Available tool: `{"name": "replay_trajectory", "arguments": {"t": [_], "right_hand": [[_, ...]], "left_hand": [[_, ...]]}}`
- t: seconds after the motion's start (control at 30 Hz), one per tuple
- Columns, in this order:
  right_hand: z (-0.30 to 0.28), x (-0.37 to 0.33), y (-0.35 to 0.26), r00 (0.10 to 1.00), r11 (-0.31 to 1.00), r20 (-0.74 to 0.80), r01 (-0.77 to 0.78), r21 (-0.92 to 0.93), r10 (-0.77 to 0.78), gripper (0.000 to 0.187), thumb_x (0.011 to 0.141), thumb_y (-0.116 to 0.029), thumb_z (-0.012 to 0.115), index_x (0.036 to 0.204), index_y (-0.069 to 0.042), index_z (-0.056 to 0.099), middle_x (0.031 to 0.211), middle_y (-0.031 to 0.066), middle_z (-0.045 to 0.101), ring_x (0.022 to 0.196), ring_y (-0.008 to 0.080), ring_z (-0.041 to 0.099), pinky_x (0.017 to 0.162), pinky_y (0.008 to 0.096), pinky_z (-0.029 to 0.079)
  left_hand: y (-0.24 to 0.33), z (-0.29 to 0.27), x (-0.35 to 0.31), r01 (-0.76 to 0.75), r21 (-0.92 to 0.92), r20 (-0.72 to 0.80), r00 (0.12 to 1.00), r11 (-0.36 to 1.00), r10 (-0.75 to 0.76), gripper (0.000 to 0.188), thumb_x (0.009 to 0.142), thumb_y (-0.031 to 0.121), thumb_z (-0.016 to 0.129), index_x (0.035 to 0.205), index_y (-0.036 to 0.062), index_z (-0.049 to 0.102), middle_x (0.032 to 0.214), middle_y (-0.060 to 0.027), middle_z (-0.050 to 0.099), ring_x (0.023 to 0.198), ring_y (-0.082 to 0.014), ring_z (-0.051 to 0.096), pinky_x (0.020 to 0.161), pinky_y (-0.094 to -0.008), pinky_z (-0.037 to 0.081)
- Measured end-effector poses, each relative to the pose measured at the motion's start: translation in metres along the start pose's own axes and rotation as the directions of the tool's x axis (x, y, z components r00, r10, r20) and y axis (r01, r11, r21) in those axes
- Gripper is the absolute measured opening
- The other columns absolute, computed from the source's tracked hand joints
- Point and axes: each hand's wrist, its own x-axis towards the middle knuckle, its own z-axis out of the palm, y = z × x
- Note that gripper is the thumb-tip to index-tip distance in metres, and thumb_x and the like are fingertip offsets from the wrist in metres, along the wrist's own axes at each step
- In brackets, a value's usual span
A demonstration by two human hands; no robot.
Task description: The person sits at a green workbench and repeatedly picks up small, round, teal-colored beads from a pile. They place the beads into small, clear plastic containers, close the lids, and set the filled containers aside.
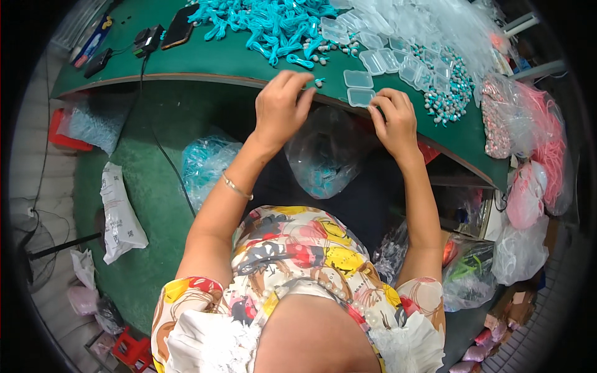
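Note:
A small clear plastic box (360, 97) lies with its lid folded back at the table's front edge. My right hand (396, 121) pinches the box's right edge between thumb and fingers. To the left, my left hand (281, 107) hovers over the table edge, fingers bent and thumb apart, with nothing visible in it. Just past its fingertips lies a small grey-and-teal plug-like piece (319, 82). Beyond the left hand, bundles of teal cord (267, 28) form a large heap. More open clear boxes (379, 61) are spread behind the one at my right hand.
A pile of grey-and-teal pieces (451, 87) sits at the right of the green table (205, 62). Clear plastic bags (435, 22) fill the back. A phone (178, 27) lies at the left. Pink cords (547, 149) hang at the right; a clear bag (326, 155) hangs below the edge.

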Motion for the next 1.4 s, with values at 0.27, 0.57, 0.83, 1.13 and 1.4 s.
{"name": "replay_trajectory", "arguments": {"t": [0.27,0.57,0.83,1.13,1.4], "right_hand": [[-0.008,-0.006,-0.001,0.999,0.997,0.007,-0.032,-0.065,0.033,0.013,0.078,-0.011,0.072,0.089,-0.009,0.066,0.098,0.0049,0.061,0.095,0.0269,0.058,0.080,0.0406,0.043],[-0.039,-0.023,0.063,0.925,0.851,-0.213,-0.373,-0.369,0.314,0.011,0.082,-0.018,0.070,0.093,-0.014,0.069,0.091,0.0035,0.067,0.092,0.0252,0.061,0.084,0.0436,0.038],[-0.038,-0.018,0.074,0.926,0.766,-0.128,-0.366,-0.528,0.354,0.010,0.078,-0.016,0.072,0.088,-0.015,0.069,0.089,-0.0001,0.069,0.091,0.0223,0.061,0.087,0.0427,0.034],[-0.037,-0.019,0.069,0.865,0.887,-0.236,-0.461,-0.026,0.443,0.010,0.078,-0.007,0.070,0.087,-0.010,0.070,0.087,0.0041,0.070,0.085,0.0214,0.064,0.081,0.0379,0.044],[-0.016,-0.004,0.047,0.947,0.948,-0.081,-0.301,0.100,0.310,0.011,0.080,-0.005,0.069,0.089,-0.010,0.072,0.087,0.0041,0.069,0.087,0.0236,0.063,0.079,0.0367,0.045]], "left_hand": [[0.000,0.021,0.019,0.067,0.125,0.197,0.976,0.990,-0.091,0.010,0.081,0.014,0.071,0.089,0.0087,0.070,0.086,-0.0105,0.063,0.084,-0.0322,0.064,0.072,-0.0437,0.052],[-0.001,0.028,0.017,0.089,0.038,0.181,0.979,0.995,-0.095,0.013,0.081,0.008,0.070,0.093,0.0054,0.071,0.086,-0.0117,0.065,0.077,-0.0319,0.065,0.069,-0.0415,0.052],[0.004,0.036,0.018,0.150,-0.142,0.154,0.980,0.978,-0.128,0.014,0.081,0.005,0.071,0.095,0.0031,0.071,0.080,-0.0106,0.065,0.063,-0.0207,0.061,0.060,-0.0316,0.049],[0.017,0.041,0.022,0.294,-0.314,0.254,0.942,0.903,-0.219,0.017,0.081,0.007,0.072,0.098,0.0043,0.072,0.082,-0.0049,0.067,0.060,-0.0109,0.052,0.056,-0.0274,0.045],[0.024,0.051,0.021,0.272,-0.307,0.286,0.940,0.912,-0.185,0.016,0.083,0.011,0.072,0.098,0.0053,0.072,0.085,-0.0072,0.067,0.061,-0.0161,0.058,0.059,-0.0304,0.048]]}}
